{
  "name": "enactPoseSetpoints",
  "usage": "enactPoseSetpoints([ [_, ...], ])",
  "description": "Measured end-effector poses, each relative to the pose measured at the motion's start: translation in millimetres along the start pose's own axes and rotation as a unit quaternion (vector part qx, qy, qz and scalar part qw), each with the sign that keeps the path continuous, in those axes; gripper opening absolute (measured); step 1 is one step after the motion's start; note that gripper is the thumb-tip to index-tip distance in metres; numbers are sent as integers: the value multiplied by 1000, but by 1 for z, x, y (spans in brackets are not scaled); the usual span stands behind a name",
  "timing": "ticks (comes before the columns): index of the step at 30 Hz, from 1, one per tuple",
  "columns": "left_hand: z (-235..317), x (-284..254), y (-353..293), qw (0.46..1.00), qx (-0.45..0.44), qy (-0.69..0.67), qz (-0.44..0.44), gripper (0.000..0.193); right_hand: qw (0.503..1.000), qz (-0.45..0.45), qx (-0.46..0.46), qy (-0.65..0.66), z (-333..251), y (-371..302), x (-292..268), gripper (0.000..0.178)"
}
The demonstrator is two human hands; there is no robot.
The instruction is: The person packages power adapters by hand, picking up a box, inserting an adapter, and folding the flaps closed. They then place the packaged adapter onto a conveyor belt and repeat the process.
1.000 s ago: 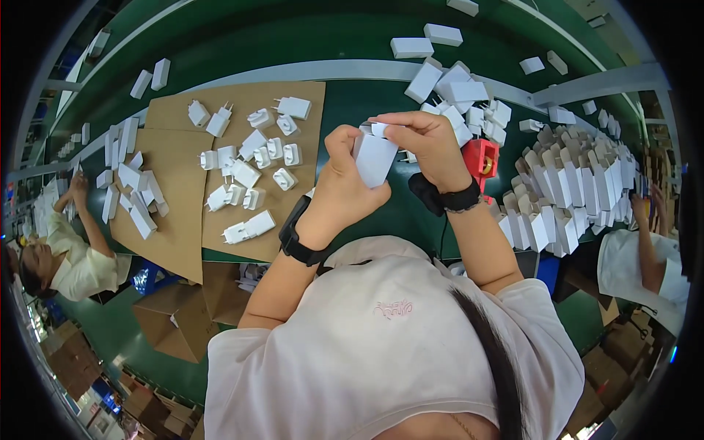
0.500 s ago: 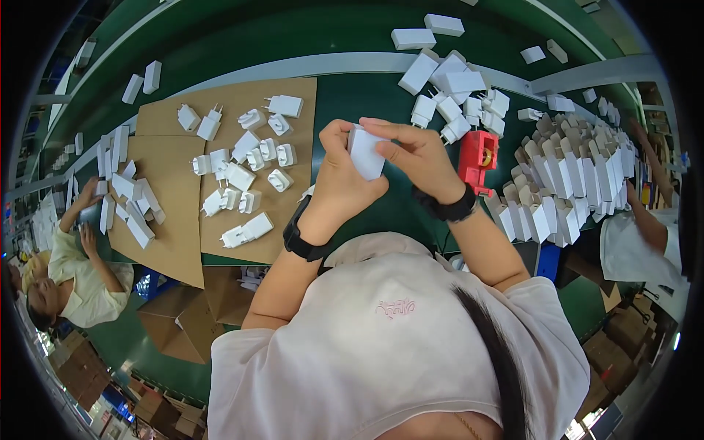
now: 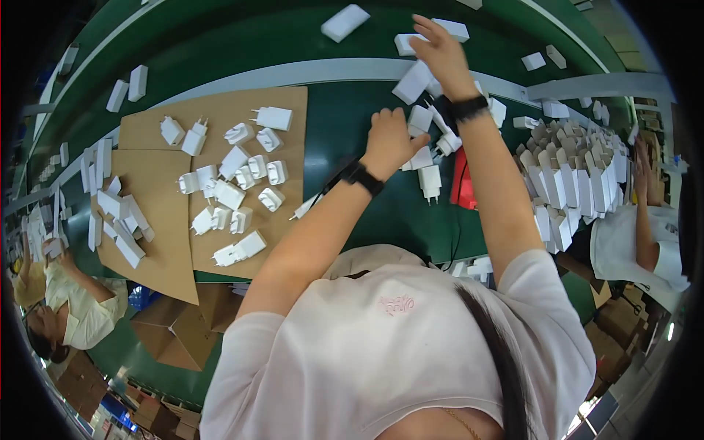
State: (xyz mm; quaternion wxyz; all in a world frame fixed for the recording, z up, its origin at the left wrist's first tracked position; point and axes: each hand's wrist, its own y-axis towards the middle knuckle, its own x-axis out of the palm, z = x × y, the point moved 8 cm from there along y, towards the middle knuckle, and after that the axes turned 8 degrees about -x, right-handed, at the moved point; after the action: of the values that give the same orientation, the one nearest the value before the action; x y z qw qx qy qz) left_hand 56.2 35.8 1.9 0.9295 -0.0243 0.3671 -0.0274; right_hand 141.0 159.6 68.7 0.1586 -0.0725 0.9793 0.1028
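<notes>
My right hand (image 3: 444, 60) is stretched out over the far green belt, fingers apart, holding nothing visible. It overlaps a closed white box (image 3: 404, 45) there; whether they touch, I cannot tell. My left hand (image 3: 391, 142) is over the green table with its thumb spread from its fingers, beside a loose pile of white plug chargers (image 3: 430, 180). A white box (image 3: 413, 82) lies at the pile's far side. Partly behind my right forearm is a red tape dispenser (image 3: 462, 183). Further left on the belt lies another white box (image 3: 345, 23).
More chargers (image 3: 229, 194) are spread on a brown cardboard sheet (image 3: 282, 220) at left, with several white boxes (image 3: 128, 220) beyond. Rows of open-topped white boxes (image 3: 568, 172) stand at right. A grey rail (image 3: 293, 72) edges the belt. Co-workers are at both sides.
The white box I held is out of my hands; a white box now lies on the belt. My right hand has reached far forward, my left toward the chargers, several of which have shifted nearer.
</notes>
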Motion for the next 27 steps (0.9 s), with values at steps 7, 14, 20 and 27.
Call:
enactPoseSetpoints([
  [7, -4, 35, 36, 992, -98, 30, -72, 48, 993, 104, 56, -15, -42, -94, -88, 43],
  [14, 9, -67, -51, 993, -17, -119, -18, 39, 992, -111, 46, 37, -31, -141, -1, 48],
  [20, 10, -77, -51, 993, 29, -111, -29, 47, 949, -196, 193, 150, 5, -162, 40, 42],
  [27, 36, -11, 88, 994, 51, 76, 54, 52, 988, -81, 93, -88, 7, -148, -15, 45],
])
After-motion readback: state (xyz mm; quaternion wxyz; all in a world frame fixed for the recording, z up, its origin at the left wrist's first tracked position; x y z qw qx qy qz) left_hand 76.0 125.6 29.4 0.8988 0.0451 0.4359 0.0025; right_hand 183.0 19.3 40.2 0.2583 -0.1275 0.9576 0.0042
